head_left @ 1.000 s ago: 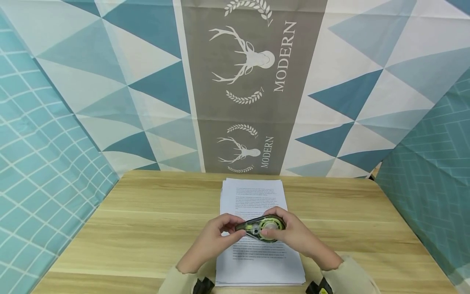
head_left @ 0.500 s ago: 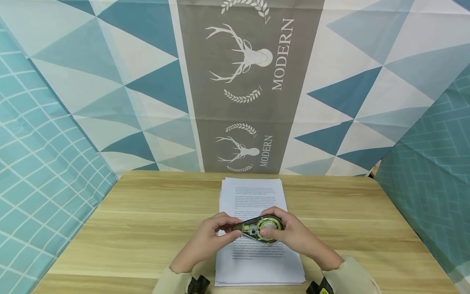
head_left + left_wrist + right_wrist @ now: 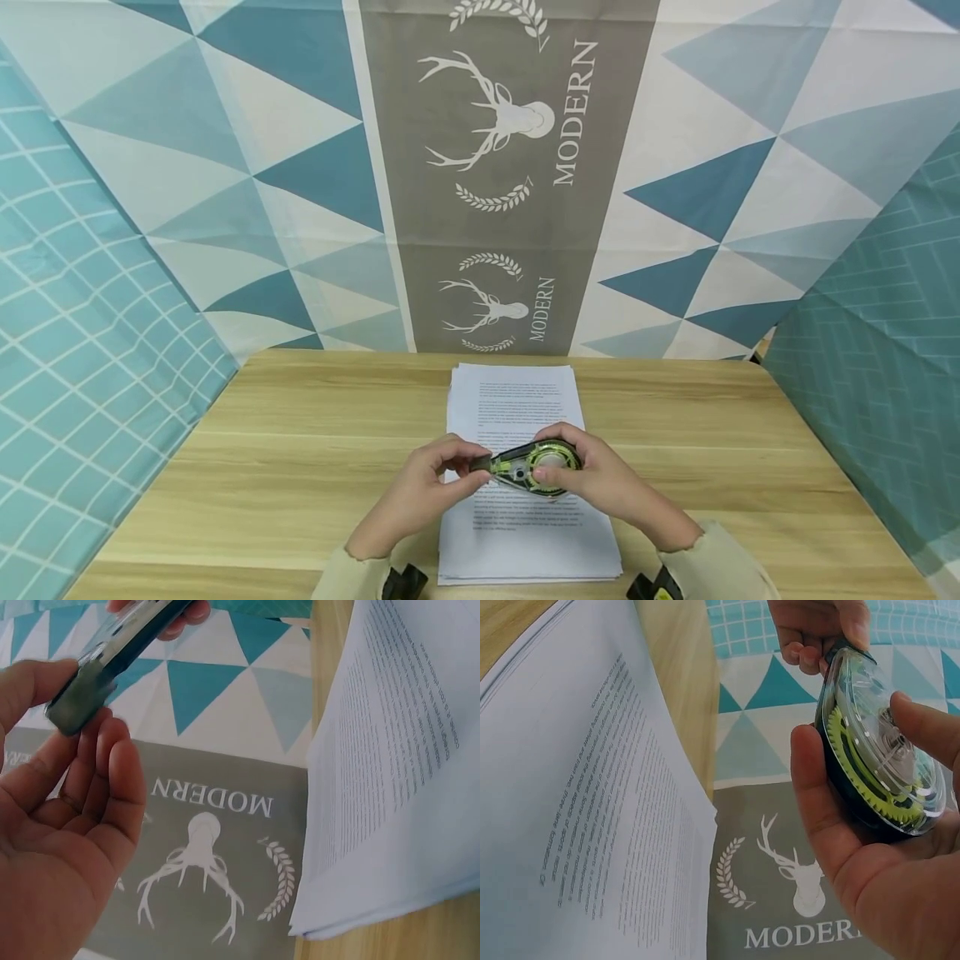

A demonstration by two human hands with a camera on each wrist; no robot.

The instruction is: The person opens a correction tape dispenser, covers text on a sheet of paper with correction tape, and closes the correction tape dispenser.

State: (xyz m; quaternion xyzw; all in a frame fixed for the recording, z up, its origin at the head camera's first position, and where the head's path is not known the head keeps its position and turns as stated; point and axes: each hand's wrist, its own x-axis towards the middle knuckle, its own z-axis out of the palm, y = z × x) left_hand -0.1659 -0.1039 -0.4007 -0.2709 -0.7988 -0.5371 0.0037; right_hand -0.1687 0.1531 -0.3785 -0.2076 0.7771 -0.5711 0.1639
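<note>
A correction tape [image 3: 536,467] with a clear case and green gear wheels is held above a stack of printed paper [image 3: 532,554]. My right hand [image 3: 600,479] grips its wide round end, thumb on the clear side and fingers behind, as the right wrist view also shows. At its narrow tip is a dark translucent cap [image 3: 81,701], which my left hand [image 3: 431,483] pinches between thumb and index finger. The left hand's other fingers curl loosely below the cap in the left wrist view. Whether the cap is still seated on the tip, I cannot tell.
The paper stack lies on a wooden table [image 3: 315,467], its sheets slightly uneven at the edges. Behind the table hangs a patterned cloth [image 3: 502,225] with deer heads and triangles. Teal cloths [image 3: 90,333] hang at both sides.
My left hand has shifted a little to the left with the cap, showing slightly more of the narrow end. My right hand and the correction tape have stayed almost in place.
</note>
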